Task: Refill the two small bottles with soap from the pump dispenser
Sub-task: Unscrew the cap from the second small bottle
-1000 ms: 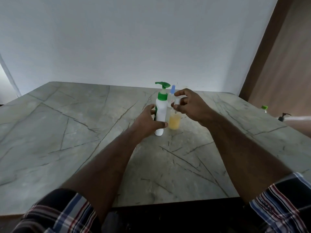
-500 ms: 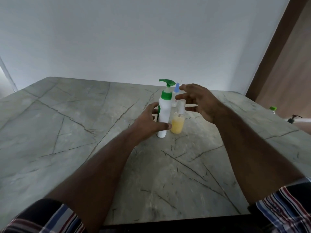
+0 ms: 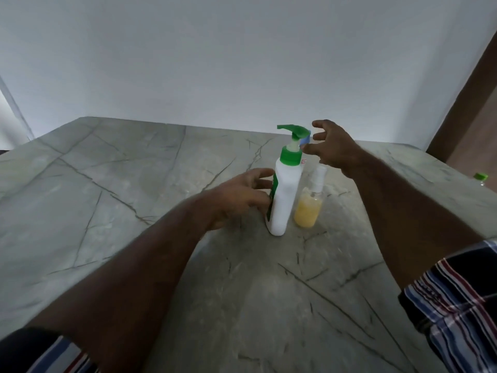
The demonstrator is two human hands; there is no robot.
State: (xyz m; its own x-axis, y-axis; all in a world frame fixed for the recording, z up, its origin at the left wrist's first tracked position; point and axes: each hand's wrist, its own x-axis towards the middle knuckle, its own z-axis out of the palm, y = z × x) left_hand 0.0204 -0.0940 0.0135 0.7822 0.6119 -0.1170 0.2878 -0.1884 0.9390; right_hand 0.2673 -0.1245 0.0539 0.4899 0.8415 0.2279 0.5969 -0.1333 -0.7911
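The pump dispenser [image 3: 285, 189], white with a green collar and green pump head, stands upright on the table [image 3: 113, 184] a little right of the middle of the view. Touching or just beside it at its 3 o'clock stands a small clear bottle [image 3: 308, 208], its spray cap on, about half full of yellow soap. At the dispenser's 1 o'clock, mostly hidden behind the pump neck, a blue cap [image 3: 305, 140] shows what I take to be the second small bottle; its fill level cannot be seen.

The left hand [image 3: 242, 196] lies at the dispenser's 9 o'clock, fingers loosely spread and reaching round the body's far side; whether they touch it is unclear. Its grip is released. The right hand [image 3: 332, 146] hovers at the dispenser's 2 o'clock, above the clear bottle, fingers spread toward the blue cap and grasping nothing.

Judging by this, the refill is barely begun: both small bottles appear capped and the pump stands unpressed. Uncapping, pumping into each and recapping seem left to do.

The three bottles crowd together, so a reach for the rear one risks knocking the pump head or the clear bottle. The table offers wide room at 9 o'clock and toward 6 o'clock. Its right edge lies well apart at 3 o'clock, where a green-capped object [image 3: 480, 176] peeks beyond it.
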